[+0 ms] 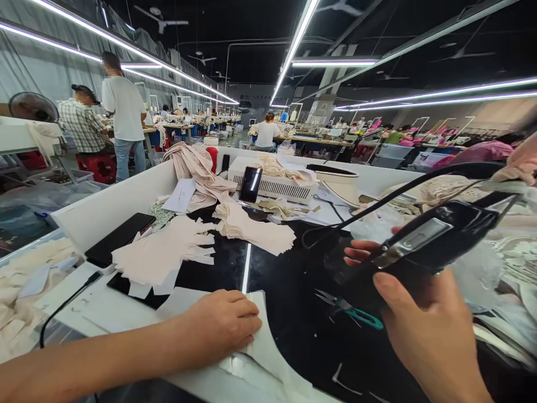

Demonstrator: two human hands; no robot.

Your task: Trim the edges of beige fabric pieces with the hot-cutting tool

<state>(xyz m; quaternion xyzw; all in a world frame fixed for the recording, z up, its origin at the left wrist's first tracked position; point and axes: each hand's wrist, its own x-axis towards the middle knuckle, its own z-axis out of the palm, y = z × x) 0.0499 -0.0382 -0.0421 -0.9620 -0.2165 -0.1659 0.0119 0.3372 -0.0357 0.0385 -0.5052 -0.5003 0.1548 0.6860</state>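
Observation:
My left hand [229,322] rests at the near edge of the black tabletop, its fingers curled together over a white sheet-like piece [272,352], cloth or paper. The thumb is hidden. On the right, my right hand [428,330] is wrapped round a black corded hand tool [436,235] with a silver plate on its side, raised above the table. Its exact kind is unclear. Teal-handled snips [356,314] lie below the tool. Stacks of cut cream cloth pieces [163,252] and more cream pieces [254,226] lie beyond my left hand.
A smartphone [250,184] leans against a white vented box [277,184]. A black flat device [119,239] lies at left. The tool's black cable [377,204] arcs across the right side. Another blurred hand [522,159] shows at far right. White low walls [117,207] edge the table; people work behind.

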